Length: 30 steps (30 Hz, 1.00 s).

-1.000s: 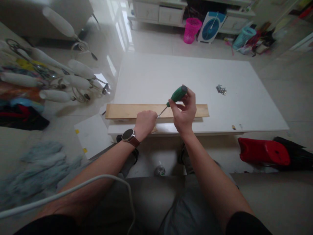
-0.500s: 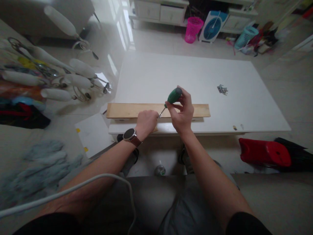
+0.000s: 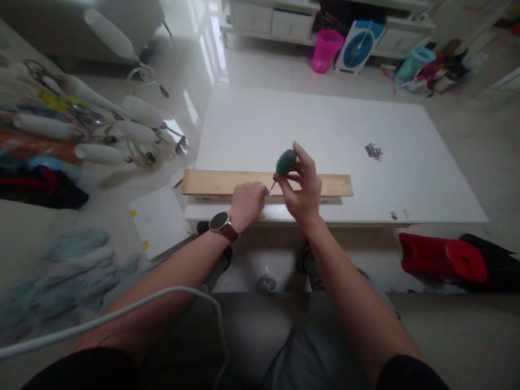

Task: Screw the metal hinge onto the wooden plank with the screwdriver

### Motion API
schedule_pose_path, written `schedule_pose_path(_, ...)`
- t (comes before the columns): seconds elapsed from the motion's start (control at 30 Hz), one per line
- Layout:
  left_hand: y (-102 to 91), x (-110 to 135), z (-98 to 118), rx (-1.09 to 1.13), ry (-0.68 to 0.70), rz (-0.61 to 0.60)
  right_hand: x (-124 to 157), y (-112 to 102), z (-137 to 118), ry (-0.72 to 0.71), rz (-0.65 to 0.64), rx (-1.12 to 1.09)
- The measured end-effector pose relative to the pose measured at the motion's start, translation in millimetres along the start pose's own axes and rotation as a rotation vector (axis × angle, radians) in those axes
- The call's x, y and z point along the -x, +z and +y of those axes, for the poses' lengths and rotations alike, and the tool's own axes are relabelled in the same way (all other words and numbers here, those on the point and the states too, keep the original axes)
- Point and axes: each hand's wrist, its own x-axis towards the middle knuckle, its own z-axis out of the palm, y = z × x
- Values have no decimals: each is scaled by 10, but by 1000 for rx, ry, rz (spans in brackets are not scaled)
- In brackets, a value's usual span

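My right hand [image 3: 304,190] grips a screwdriver [image 3: 286,161] by its green handle with a dark end. The metal shaft slants down and left to the near edge of a long, narrow wooden board [image 3: 209,183]. Beside the screwdriver's tip, my left hand [image 3: 248,203] is closed, its fingers pressed together at that edge. What they pinch is too small and hidden to make out. The board lies along the near side of a white table [image 3: 426,187], raised slightly on something pale beneath it.
Small metal pieces [image 3: 374,151] lie in a pile on the table's right part, with two tiny items near its front edge. A red stool [image 3: 442,259] stands at the right. A white panel [image 3: 158,222] and a floor lamp [image 3: 140,111] are at the left.
The screwdriver's handle has turned and stands a little steeper, its tip still by my left fingers. The whole view has shifted slightly. Both hands keep their hold.
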Motion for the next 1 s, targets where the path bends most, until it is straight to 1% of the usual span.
schedule_pose_path(0.23,18,-17,-5,10,-18,-23,-31,-6,-30,-101,-22,130)
schedule_pose_path(0.37,15,-13,1,15,-18,-18,-77,-32,-59,-149,-9,143)
schedule_pose_path(0.57,-26,-3,11,37,-24,-28,-163,-74,-136,-179,-87,179)
schedule_pose_path(0.63,-46,-1,15,44,-20,-40,-179,-78,-142,-191,-92,190)
schedule_pose_path(0.83,-77,2,12,60,1,-49,-184,-112,-171,-237,-17,234)
schedule_pose_path(0.93,-80,2,4,74,12,-44,-181,-135,-195,-244,31,220)
schedule_pose_path(1.0,-85,4,1,84,10,-44,-184,-143,-203,-245,40,202)
